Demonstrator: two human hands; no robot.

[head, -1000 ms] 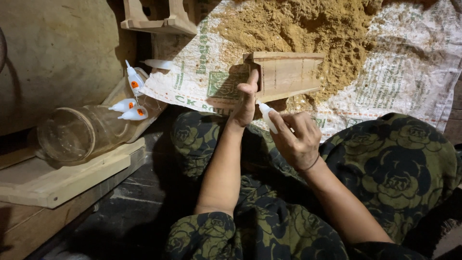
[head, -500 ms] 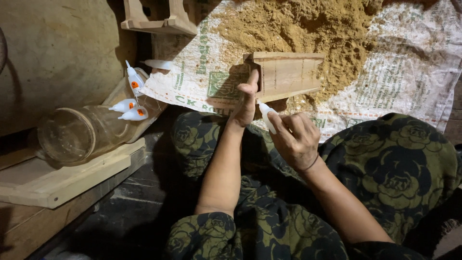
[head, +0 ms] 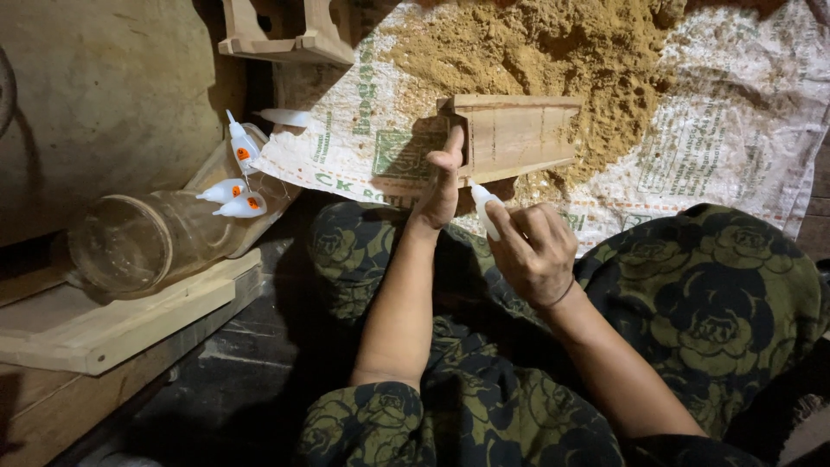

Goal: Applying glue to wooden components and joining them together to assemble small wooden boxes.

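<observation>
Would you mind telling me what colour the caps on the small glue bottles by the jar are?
Orange, on white small glue bottles beside the jar; the head view shows them.

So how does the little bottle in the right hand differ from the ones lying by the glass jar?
The small white bottle is gripped in the right hand, nozzle aimed up-left towards the wooden piece that the left hand steadies. The three spare bottles are untouched beside the glass jar, two lying flat, one propped up. Their orange labels show; the held one's is hidden. All are small, white and pointed.
</observation>
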